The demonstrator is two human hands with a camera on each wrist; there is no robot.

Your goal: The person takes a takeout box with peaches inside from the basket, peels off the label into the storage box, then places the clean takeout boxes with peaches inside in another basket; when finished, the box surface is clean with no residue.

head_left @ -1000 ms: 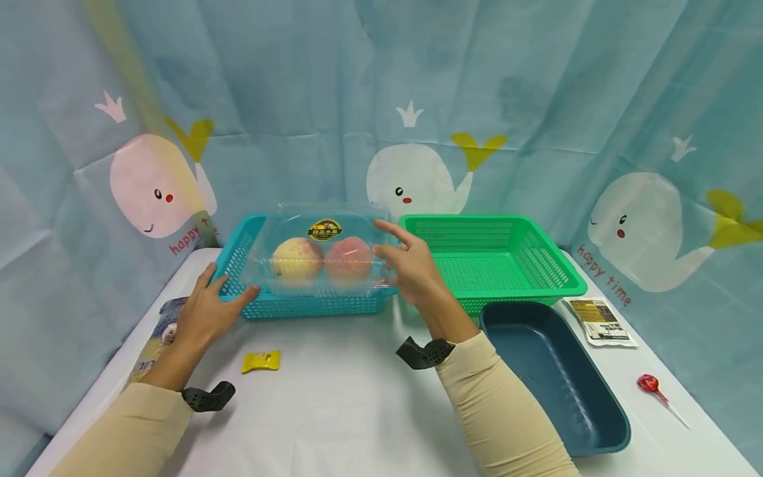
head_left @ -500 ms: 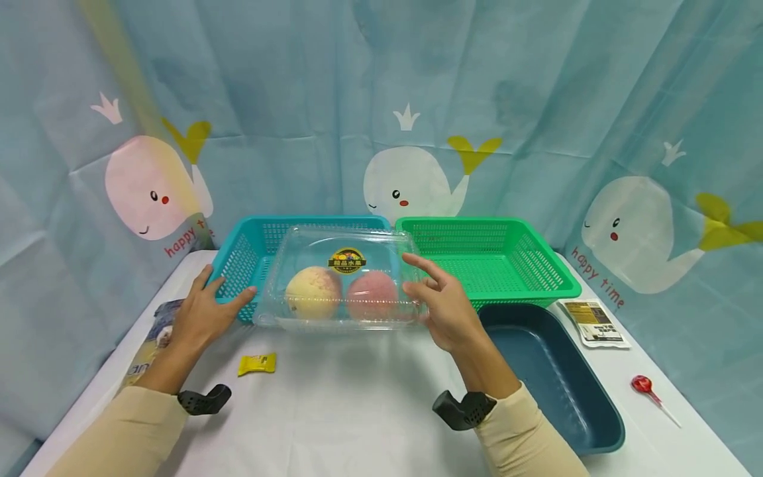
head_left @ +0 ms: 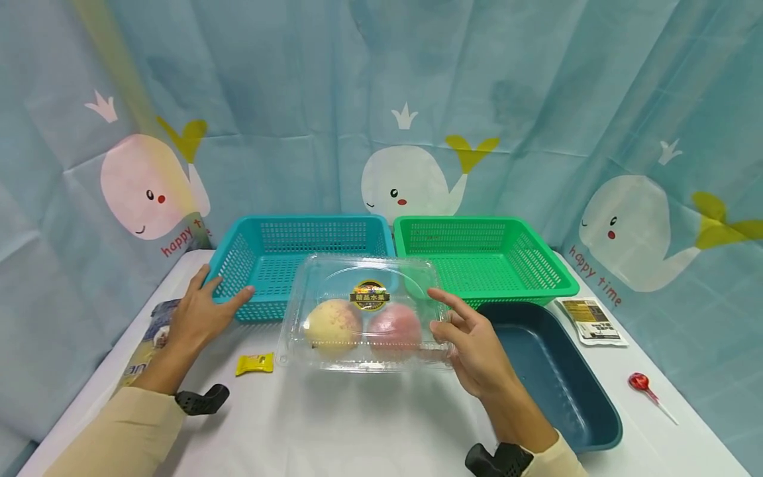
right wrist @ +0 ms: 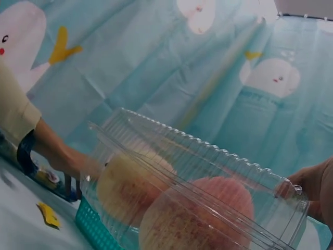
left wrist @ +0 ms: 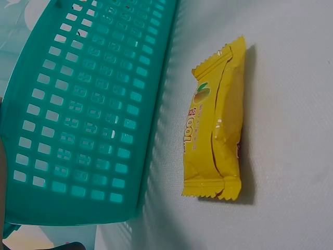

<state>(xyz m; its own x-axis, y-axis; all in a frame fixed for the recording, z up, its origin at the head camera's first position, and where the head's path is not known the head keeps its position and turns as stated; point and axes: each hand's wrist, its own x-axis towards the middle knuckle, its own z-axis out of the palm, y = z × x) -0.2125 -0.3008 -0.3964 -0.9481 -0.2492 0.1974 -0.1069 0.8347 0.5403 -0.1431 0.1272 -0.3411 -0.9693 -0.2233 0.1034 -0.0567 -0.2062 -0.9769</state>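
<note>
A clear plastic fruit box (head_left: 365, 271) with a black-and-gold label is held in the air over the near edges of the two baskets. Inside it lie a yellowish peach (head_left: 334, 324) and a pinker peach (head_left: 395, 326). My right hand (head_left: 477, 344) grips the box by its right end, thumb and index finger on the near side of that end. At the left front corner of the blue basket (head_left: 316, 232), my left hand (head_left: 203, 311) touches the rim with spread fingers. Below that hand a small yellow wrapped candy (left wrist: 216, 125) lies on the white table.
To the right of the blue basket stands a green basket (head_left: 483, 228). A dark blue tub (head_left: 554, 377) is beside my right forearm. Farther right lie a white-and-gold packet (head_left: 593, 322) and a red lollipop (head_left: 639, 381). A printed bag (head_left: 149, 341) lies left.
My right hand has brought the fruit box toward me and rightward, out from over the blue basket. My left hand has stayed at the basket's corner.
</note>
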